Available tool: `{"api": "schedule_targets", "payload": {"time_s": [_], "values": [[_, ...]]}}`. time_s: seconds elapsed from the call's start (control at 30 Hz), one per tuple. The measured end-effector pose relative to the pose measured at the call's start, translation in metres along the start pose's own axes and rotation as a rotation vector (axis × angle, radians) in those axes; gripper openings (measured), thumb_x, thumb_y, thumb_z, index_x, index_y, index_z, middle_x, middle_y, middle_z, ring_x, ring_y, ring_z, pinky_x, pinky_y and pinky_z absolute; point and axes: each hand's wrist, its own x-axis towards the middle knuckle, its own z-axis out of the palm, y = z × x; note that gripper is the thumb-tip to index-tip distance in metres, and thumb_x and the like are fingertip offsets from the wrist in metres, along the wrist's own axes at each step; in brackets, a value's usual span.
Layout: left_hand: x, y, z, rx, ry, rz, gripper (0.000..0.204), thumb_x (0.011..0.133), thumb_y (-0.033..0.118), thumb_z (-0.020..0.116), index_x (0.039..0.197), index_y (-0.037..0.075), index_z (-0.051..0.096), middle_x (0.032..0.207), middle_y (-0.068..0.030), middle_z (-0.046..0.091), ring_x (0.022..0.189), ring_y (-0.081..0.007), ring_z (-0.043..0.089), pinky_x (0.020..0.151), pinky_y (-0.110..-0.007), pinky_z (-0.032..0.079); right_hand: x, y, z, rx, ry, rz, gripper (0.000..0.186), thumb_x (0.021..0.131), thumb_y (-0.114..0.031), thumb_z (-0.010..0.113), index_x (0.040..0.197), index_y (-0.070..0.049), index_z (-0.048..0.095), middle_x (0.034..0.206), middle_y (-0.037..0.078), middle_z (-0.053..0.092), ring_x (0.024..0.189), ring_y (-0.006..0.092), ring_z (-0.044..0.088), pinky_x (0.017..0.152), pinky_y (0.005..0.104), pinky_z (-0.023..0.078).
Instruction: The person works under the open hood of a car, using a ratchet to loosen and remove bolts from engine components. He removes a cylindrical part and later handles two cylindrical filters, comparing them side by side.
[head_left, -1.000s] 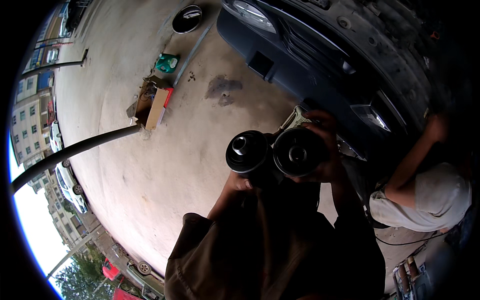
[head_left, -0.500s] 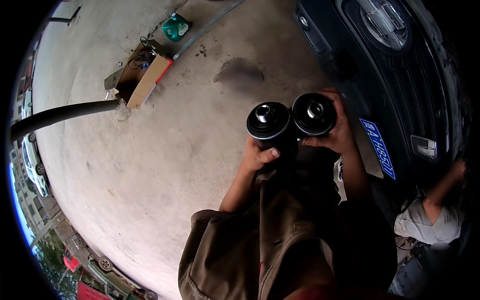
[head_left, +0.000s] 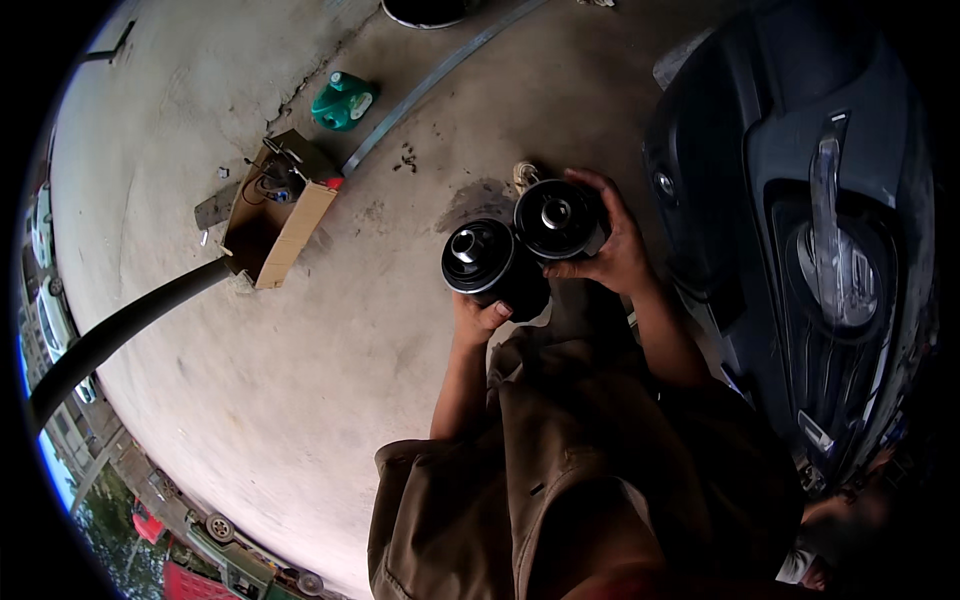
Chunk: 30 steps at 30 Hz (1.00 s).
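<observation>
I hold two black canisters side by side in front of me, their round ends up; they look like spin-on oil filters. Each has a dark ring and a shiny metal fitting with a hole at its centre. My left hand (head_left: pixel 483 318) is closed round the left canister (head_left: pixel 515 285), thumb on its near side. My right hand (head_left: pixel 617 240) grips the right canister (head_left: pixel 557 218) from its right side, fingers behind and thumb in front. The two canisters touch or nearly touch at their rims. Their lower parts are mostly hidden.
A dark car front (head_left: pixel 760 190) stands at right. On the concrete floor (head_left: pixel 300 390) are an open cardboard box (head_left: pixel 297 235) with parts inside, a green jug (head_left: pixel 342 102) and a blue-grey strip (head_left: pixel 440 75). A black pole (head_left: pixel 130 310) comes in from the left. Another person's arm (head_left: pixel 830 508) shows at lower right.
My hands and both canisters have shifted left in the picture. The view has turned, so more of the car front shows and the co-worker sits lower at right. My grip stays the same.
</observation>
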Motion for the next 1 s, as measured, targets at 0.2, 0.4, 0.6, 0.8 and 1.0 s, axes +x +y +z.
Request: {"api": "schedule_targets", "payload": {"time_s": [0.2,0.4,0.6,0.8,1.0], "values": [[0.231,-0.022,-0.066,0.085,0.132,-0.033,0.093,0.067,0.038,0.096,0.139,-0.003,0.054,0.132,-0.0114,0.065,0.121,-0.0241,0.063,0.106,-0.04,0.048,0.229,0.118,0.013,-0.086,-0.135,0.033,0.097,0.062,-0.021,0.1,0.142,-0.005,0.048,0.139,0.01,0.054,0.131,0.024,0.055,0.111,0.0394,0.044],[0.424,-0.05,-0.163,0.104,0.18,-0.024,0.091,0.069,0.033,0.095,0.139,-0.001,0.048,0.132,-0.0098,0.063,0.121,-0.0216,0.061,0.108,-0.039,0.047,0.419,0.231,0.055,-0.199,-0.264,0.05,0.093,0.063,-0.02,0.097,0.141,-0.006,0.048,0.138,0.01,0.054,0.131,0.0242,0.055,0.11,0.0396,0.045],[0.6,-0.121,-0.33,0.181,0.199,-0.09,0.097,0.067,0.027,0.097,0.142,-0.001,0.042,0.133,-0.0103,0.06,0.123,-0.0213,0.059,0.11,-0.038,0.044,0.598,0.424,0.141,-0.31,-0.34,-0.162,0.089,0.059,-0.019,0.096,0.134,-0.006,0.049,0.134,0.014,0.055,0.13,0.0315,0.055,0.109,0.0456,0.045],[0.67,-0.195,-0.448,0.408,0.368,-0.047,0.097,0.062,0.03,0.099,0.132,0.002,0.039,0.124,-0.0112,0.059,0.114,-0.0197,0.06,0.101,-0.037,0.05,0.718,0.609,0.216,-0.439,-0.413,-0.24,0.095,0.063,-0.027,0.099,0.139,-0.006,0.046,0.133,0.011,0.056,0.127,0.0313,0.056,0.108,0.0453,0.047],[0.714,-0.299,-0.51,0.438,0.324,0.009,0.11,0.058,0.037,0.099,0.139,-0.001,0.035,0.128,-0.0139,0.056,0.119,-0.0237,0.059,0.104,-0.039,0.048,0.826,0.741,0.291,-0.505,-0.5,-0.457,0.083,0.065,-0.028,0.093,0.13,-0.005,0.049,0.121,0.021,0.063,0.114,0.0415,0.062,0.099,0.0502,0.05]]}}
